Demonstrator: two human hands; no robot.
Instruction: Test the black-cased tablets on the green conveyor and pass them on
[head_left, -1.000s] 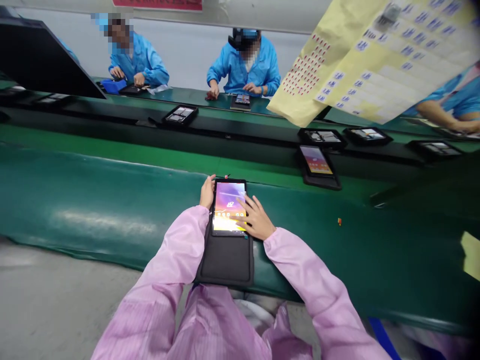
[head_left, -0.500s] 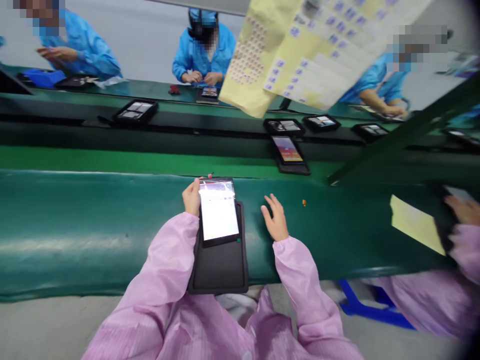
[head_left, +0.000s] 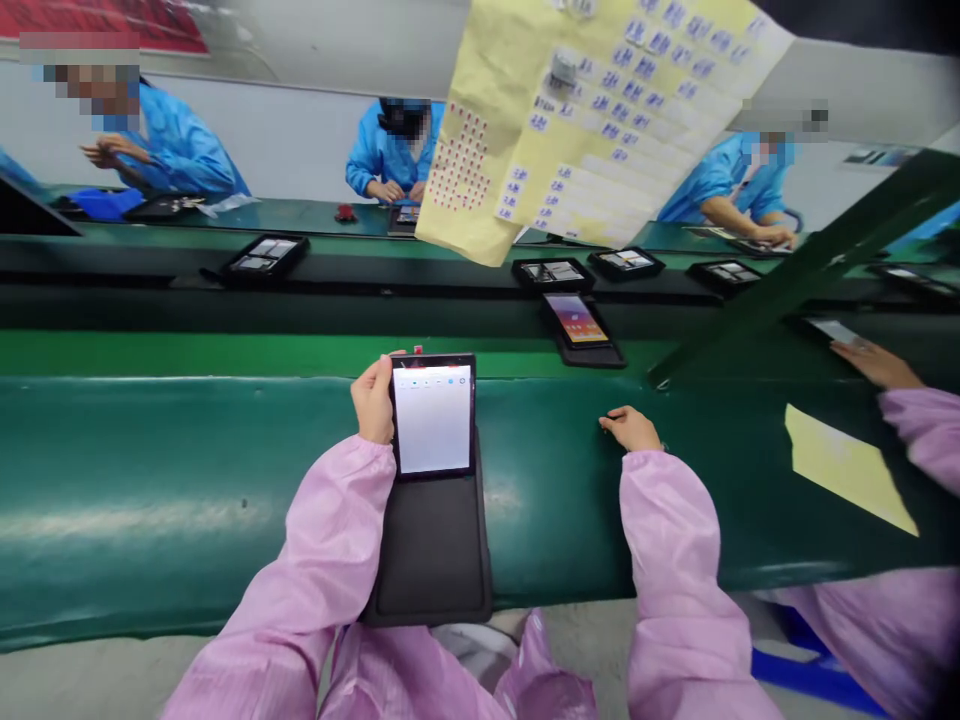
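Observation:
My left hand (head_left: 373, 400) is wrapped round the left edge of a black tablet (head_left: 433, 417), whose screen is lit white. The tablet is tilted up at the far end of a long black tray (head_left: 435, 560) that overhangs the near edge of the green bench (head_left: 187, 450). My right hand (head_left: 630, 428) rests on the green surface well to the right of the tablet. Its fingers are curled and pressed together at the tips, and what lies under them is hidden.
A yellow label sheet (head_left: 600, 110) hangs overhead. On the belt behind lie a lit tablet (head_left: 576, 320) and several black trays (head_left: 266, 254). A co-worker's hand (head_left: 874, 362) and a yellow paper (head_left: 847, 470) are at the right. People in blue sit across.
My right hand left the tablet's screen and moved right onto the green surface, where a small orange speck lay. The screen went from a colourful picture to white, and the tablet is tilted up more.

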